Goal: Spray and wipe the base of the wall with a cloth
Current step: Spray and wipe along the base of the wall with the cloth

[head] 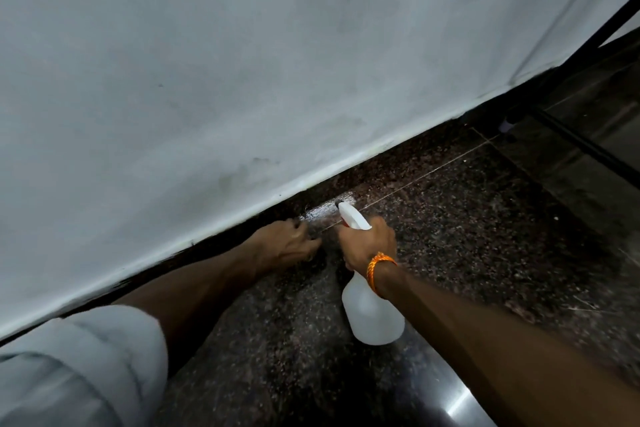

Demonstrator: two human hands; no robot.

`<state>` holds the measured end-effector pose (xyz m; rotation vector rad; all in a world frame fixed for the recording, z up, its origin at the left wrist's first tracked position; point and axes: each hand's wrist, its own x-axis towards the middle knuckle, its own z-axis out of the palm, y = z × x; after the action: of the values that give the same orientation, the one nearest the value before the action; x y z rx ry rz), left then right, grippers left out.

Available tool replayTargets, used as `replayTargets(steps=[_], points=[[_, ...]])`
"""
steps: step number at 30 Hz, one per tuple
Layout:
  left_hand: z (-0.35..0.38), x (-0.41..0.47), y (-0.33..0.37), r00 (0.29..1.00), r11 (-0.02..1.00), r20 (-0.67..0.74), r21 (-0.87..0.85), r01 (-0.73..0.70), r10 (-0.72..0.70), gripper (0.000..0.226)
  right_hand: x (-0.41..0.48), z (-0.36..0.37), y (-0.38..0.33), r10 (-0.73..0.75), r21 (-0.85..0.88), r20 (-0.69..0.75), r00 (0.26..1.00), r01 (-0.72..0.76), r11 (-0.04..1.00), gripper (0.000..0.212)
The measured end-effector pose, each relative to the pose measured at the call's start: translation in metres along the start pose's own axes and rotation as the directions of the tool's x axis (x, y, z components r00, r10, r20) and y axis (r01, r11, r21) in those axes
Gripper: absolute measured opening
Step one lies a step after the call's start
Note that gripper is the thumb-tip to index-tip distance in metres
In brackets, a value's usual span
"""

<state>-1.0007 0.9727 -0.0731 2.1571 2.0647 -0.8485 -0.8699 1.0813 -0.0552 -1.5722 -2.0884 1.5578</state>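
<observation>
Speckled floor (467, 236) by pale wall (242, 62); right fingers (379, 224) around white spray bottle (374, 315), left fingers' (304, 230) grip unclear.

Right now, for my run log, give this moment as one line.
step: spray | right hand: grips bottle, nozzle at wall base | left hand: by the base, grip unclear | cloth: unclear | wet patch on base

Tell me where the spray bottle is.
In the head view it is low centre: the right hand grips the bottle by its neck, nozzle aimed at the wet skirting under the wall, just right of the left hand.
</observation>
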Motion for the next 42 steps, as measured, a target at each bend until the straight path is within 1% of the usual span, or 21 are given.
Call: replayTargets(steps=[2, 4, 5, 7, 9, 11, 14, 15, 17, 19, 21, 23, 24, 26, 27, 29, 31, 33, 35, 38, 42], points=[[-0.003, 0.017, -0.015, 0.997, 0.982, -0.064, 0.185, -0.034, 0.047, 0.025, 0.007, -0.002, 0.008, 0.03, 0.022, -0.04, 0.999, -0.029, 0.999, 0.067], [-0.008, 0.04, -0.022, 0.983, 0.951, -0.162, 0.307, -0.029, 0.082, 0.017, 0.012, -0.006, 0.016, 0.054, 0.028, -0.068, 0.996, -0.052, 0.998, 0.067], [-0.015, 0.052, -0.021, 0.973, 0.947, -0.219, 0.322, 0.001, 0.074, 0.016, 0.013, -0.01, 0.018, 0.064, 0.03, -0.078, 0.995, -0.062, 0.998, 0.064], [-0.041, 0.071, -0.018, 0.955, 0.961, -0.297, 0.269, 0.066, 0.018, 0.016, 0.014, -0.017, 0.02, 0.089, 0.026, -0.103, 0.991, -0.087, 0.996, 0.061], [-0.048, 0.078, -0.02, 0.947, 0.978, -0.321, 0.189, 0.091, -0.026, 0.019, 0.013, -0.023, 0.02, 0.099, 0.032, -0.113, 0.989, -0.096, 0.995, 0.055], [-0.02, 0.064, -0.019, 0.954, 0.969, -0.298, 0.241, 0.058, 0.017, 0.019, 0.011, -0.027, 0.018, 0.094, 0.037, -0.127, 0.987, -0.09, 0.995, 0.051], [0.04, 0.017, -0.018, 0.984, 0.932, -0.14, 0.359, -0.056, 0.113, 0.024, 0.011, -0.03, 0.02, 0.093, 0.042, -0.125, 0.988, -0.089, 0.995, 0.065], [0.052, 0.004, -0.02, 0.984, 0.934, -0.139, 0.354, -0.054, 0.109, 0.026, 0.012, -0.031, 0.021, 0.088, 0.041, -0.121, 0.989, -0.083, 0.996, 0.067], [0.049, -0.003, -0.025, 0.984, 0.958, -0.171, 0.286, -0.003, 0.054, 0.025, 0.014, -0.03, 0.021, 0.072, 0.032, -0.128, 0.989, -0.068, 0.997, 0.067], [0.03, 0.009, -0.025, 0.967, 0.971, -0.252, 0.237, 0.022, 0.04, 0.02, 0.014, -0.027, 0.02, 0.056, 0.004, -0.131, 0.99, -0.056, 0.998, 0.067], [0.006, 0.024, -0.023, 0.948, 0.975, -0.318, 0.213, 0.064, 0.007, 0.016, 0.009, -0.022, 0.019, 0.057, -0.011, -0.111, 0.992, -0.058, 0.998, 0.059], [-0.009, 0.033, -0.025, 0.946, 0.977, -0.324, 0.2, 0.075, -0.007, 0.016, 0.004, -0.018, 0.015, 0.059, -0.008, -0.099, 0.993, -0.06, 0.998, 0.053], [-0.008, 0.033, -0.027, 0.95, 0.973, -0.312, 0.223, 0.055, 0.018, 0.016, 0.003, -0.017, 0.014, 0.065, 0.002, -0.096, 0.993, -0.065, 0.998, 0.055], [0.007, 0.02, -0.028, 0.969, 0.964, -0.231, 0.263, -0.023, 0.086, 0.021, -0.003, -0.014, 0.009, 0.047, 0.01, -0.071, 0.996, -0.046, 0.999, 0.058], [0.018, 0.008, -0.027, 0.973, 0.961, -0.195, 0.267, -0.069, 0.124, 0.026, -0.005, -0.013, 0.007, 0.033, 0.01, -0.06, 0.998, -0.032, 0.999, 0.052], [0.032, -0.023, -0.026, 0.979, 0.962, -0.153, 0.255, -0.093, 0.135, 0.039, -0.01, -0.009, -0.001, -0.01, -0.008, -0.046, 0.999, 0.01, 1.0, 0.022], [0.045, -0.053, -0.022, 0.983, 0.975, -0.15, 0.209, -0.075, 0.108, 0.04, -0.014, -0.004, -0.004, -0.042, -0.036, -0.017, 0.999, 0.042, 0.998, 0.02], [0.064, -0.085, -0.024, 0.991, 0.989, -0.118, 0.145, -0.039, 0.056, 0.036, -0.021, 0.007, -0.007, -0.07, -0.051, 0.023, 0.997, 0.071, 0.996, 0.029], [0.081, -0.114, -0.031, 0.991, 0.994, -0.13, 0.11, 0.008, 0.007, 0.032, -0.03, 0.017, -0.012, -0.118, -0.074, 0.048, 0.992, 0.121, 0.99, 0.023], [0.094, -0.155, -0.037, 0.985, 0.997, -0.154, -0.001, 0.075, -0.074, 0.031, -0.04, 0.034, -0.02, -0.162, -0.135, 0.102, 0.981, 0.175, 0.975, 0.037], [0.09, -0.186, -0.036, 0.967, 0.973, -0.129, -0.092, 0.21, -0.221, 0.031, -0.043, 0.062, -0.026, -0.238, -0.196, 0.184, 0.954, 0.273, 0.942, 0.039]])
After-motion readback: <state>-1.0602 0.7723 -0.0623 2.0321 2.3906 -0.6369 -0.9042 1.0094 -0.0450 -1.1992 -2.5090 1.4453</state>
